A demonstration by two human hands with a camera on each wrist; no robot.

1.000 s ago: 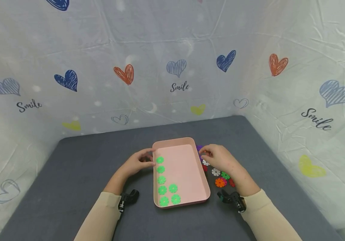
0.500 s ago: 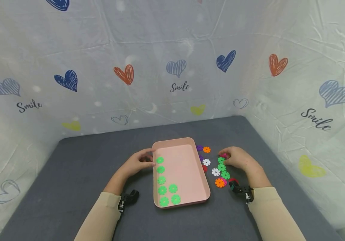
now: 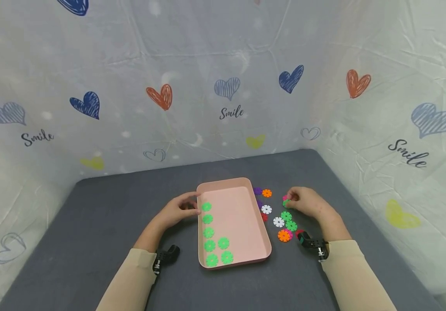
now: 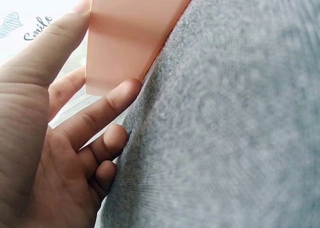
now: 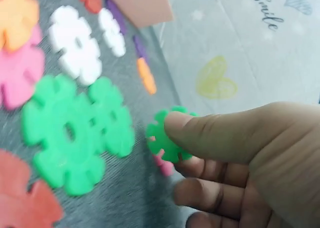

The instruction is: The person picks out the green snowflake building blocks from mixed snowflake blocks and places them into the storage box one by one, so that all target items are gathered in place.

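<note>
My left hand (image 3: 180, 207) rests at the left rim of a pink rectangular tray (image 3: 242, 224), thumb and fingertips touching its edge; the left wrist view shows the fingers (image 4: 95, 118) loosely bent along the outer wall. Inside the tray, several green notched discs (image 3: 209, 245) lie along the left side and front. To the tray's right, my right hand (image 3: 308, 202) pinches a green notched disc (image 5: 161, 135) between thumb and fingers, just above the table. A pink disc (image 5: 163, 165) shows partly behind it. More green discs (image 5: 70, 133) lie near that hand.
White (image 3: 278, 222), orange (image 3: 284, 235), purple (image 3: 258, 191) and red discs (image 3: 265, 217) are scattered right of the tray on the grey tabletop (image 3: 129, 207). A printed curtain (image 3: 192, 129) with hearts hangs behind the table and along its sides.
My right hand has moved right, from beside the tray's edge to the loose discs. It has taken hold of a green disc and shifted it slightly away from the others. The left hand stays put.
</note>
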